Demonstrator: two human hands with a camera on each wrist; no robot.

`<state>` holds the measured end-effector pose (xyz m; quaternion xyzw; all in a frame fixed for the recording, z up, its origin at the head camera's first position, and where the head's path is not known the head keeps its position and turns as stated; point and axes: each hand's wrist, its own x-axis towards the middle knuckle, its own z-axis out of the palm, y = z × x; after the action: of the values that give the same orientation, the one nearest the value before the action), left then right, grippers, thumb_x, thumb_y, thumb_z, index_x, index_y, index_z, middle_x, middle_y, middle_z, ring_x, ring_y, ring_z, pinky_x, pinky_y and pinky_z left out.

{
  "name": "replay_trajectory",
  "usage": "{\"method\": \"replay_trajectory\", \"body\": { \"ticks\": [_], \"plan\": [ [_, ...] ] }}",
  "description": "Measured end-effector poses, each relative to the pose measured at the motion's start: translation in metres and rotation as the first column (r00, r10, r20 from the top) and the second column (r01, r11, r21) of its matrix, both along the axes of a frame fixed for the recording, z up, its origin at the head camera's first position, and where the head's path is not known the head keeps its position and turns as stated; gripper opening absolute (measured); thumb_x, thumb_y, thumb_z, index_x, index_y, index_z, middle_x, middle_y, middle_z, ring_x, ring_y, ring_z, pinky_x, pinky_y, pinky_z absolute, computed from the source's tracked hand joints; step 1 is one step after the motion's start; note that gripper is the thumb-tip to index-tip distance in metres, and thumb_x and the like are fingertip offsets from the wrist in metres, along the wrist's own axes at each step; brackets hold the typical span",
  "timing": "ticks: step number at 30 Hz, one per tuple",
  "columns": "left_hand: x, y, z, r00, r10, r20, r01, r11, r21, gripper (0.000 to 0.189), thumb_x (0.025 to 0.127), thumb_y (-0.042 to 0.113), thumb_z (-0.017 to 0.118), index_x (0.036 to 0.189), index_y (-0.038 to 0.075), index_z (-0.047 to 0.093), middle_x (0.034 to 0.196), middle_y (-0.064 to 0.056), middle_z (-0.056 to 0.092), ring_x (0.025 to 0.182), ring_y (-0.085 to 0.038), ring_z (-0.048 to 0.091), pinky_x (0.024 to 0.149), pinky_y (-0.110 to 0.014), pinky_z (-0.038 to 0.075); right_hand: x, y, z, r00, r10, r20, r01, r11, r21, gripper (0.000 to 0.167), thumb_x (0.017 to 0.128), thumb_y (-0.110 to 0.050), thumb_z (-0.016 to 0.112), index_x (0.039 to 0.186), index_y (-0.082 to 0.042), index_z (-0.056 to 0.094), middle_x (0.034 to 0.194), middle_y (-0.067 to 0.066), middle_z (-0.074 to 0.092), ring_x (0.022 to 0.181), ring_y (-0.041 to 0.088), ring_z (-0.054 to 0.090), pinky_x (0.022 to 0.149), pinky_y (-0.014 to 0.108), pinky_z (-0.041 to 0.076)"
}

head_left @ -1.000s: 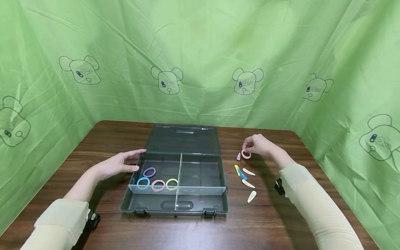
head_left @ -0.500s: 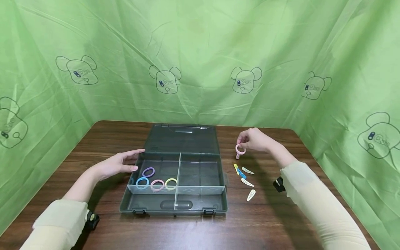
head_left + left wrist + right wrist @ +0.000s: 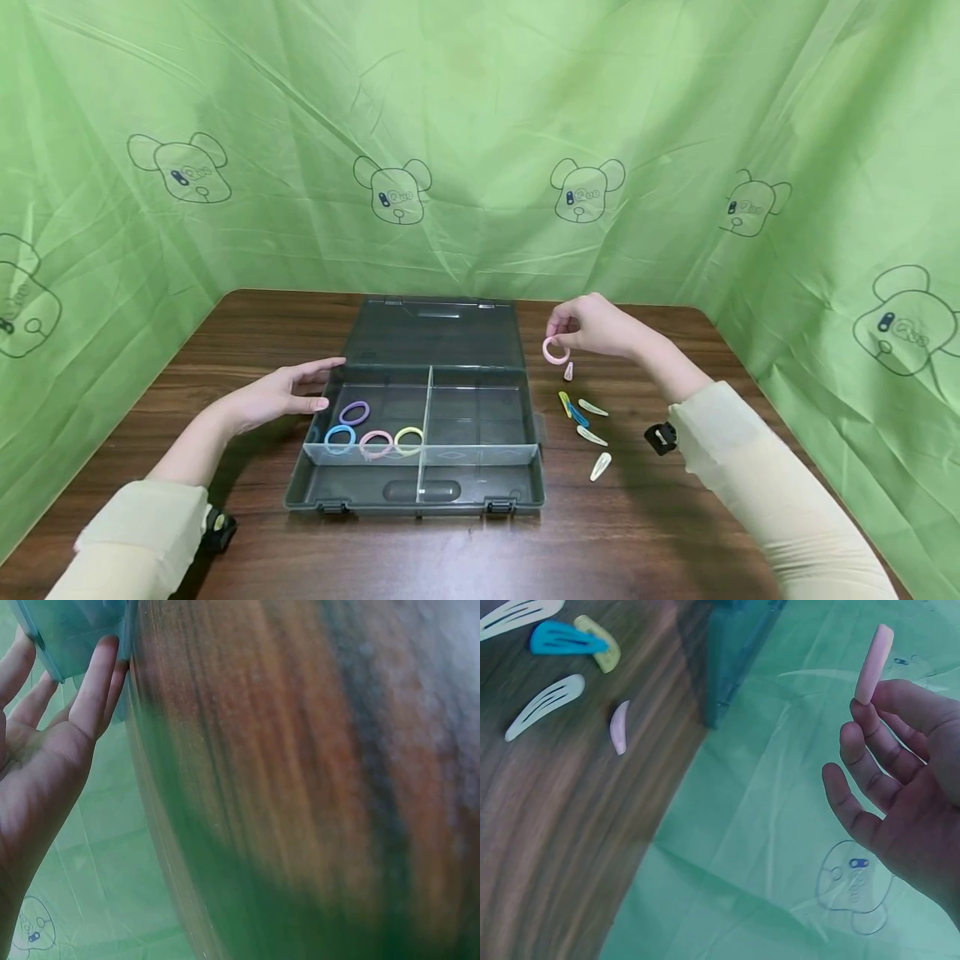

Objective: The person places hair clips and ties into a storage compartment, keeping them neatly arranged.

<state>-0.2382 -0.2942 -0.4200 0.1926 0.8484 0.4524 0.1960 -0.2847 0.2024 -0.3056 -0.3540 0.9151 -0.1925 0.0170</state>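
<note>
My right hand (image 3: pixel 596 325) pinches a pink hair tie (image 3: pixel 874 664) between thumb and index finger, raised above the table right of the open box lid. A small pink snap hair clip (image 3: pixel 568 372) lies on the table just below it. My left hand (image 3: pixel 281 396), thumb and fingers extended and spread, touches the left side of the grey see-through divided box (image 3: pixel 480 408). Fingertips meet the box wall (image 3: pixel 82 637) in the left wrist view. Inside the left large compartment lie a purple hair tie (image 3: pixel 352 423), a blue one, a pink one and a yellow one.
Right of the box lie a yellow snap clip (image 3: pixel 564 403), a blue snap clip (image 3: pixel 578 416) partly against it, and several white snap clips (image 3: pixel 601 467). The box lid (image 3: pixel 442 342) lies back behind the box. A green curtain (image 3: pixel 480 250) encloses the table (image 3: pixel 360 550).
My right hand has lifted the pink hair tie from beside the pink clip and carried it left toward the box. The left hand stays at the box's side.
</note>
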Motion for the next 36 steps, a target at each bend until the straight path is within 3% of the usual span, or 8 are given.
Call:
{"method": "replay_trajectory", "body": {
  "ticks": [10,15,36],
  "plan": [
    [-0.001,-0.001,-0.002,1.000,-0.003,-0.010,0.003,1.000,-0.008,0.067,0.091,0.024,0.064,0.149,0.019,0.029,0.145,-0.025,0.033,0.134,-0.043,0.030,0.096,-0.043,0.040,0.008,-0.027,0.017,0.999,-0.002,-0.041,0.000,0.998,-0.055,0.004,0.082,-0.016,0.073,0.080,-0.015,0.070,0.066,-0.008,0.063,0.062,0.011,0.058,0.060,0.027,0.046],
    [-0.001,-0.002,-0.001,1.000,-0.004,-0.017,0.004,1.000,-0.006,0.068,0.091,0.024,0.064,0.148,0.018,0.030,0.145,-0.025,0.034,0.133,-0.042,0.031,0.095,-0.039,0.042,0.009,-0.046,0.019,0.998,0.013,-0.056,-0.019,0.995,-0.094,0.005,0.082,-0.019,0.074,0.081,-0.016,0.070,0.066,-0.010,0.063,0.061,0.007,0.056,0.061,0.026,0.046],
    [0.000,0.001,0.002,1.000,0.003,-0.011,-0.003,1.000,-0.013,0.068,0.091,0.024,0.064,0.149,0.018,0.030,0.145,-0.026,0.034,0.133,-0.043,0.030,0.097,-0.045,0.040,0.015,-0.124,0.024,0.992,0.103,-0.072,-0.114,0.978,-0.173,0.006,0.082,-0.017,0.073,0.083,-0.014,0.069,0.071,-0.007,0.064,0.066,0.006,0.055,0.064,0.022,0.046]
  ]
}}
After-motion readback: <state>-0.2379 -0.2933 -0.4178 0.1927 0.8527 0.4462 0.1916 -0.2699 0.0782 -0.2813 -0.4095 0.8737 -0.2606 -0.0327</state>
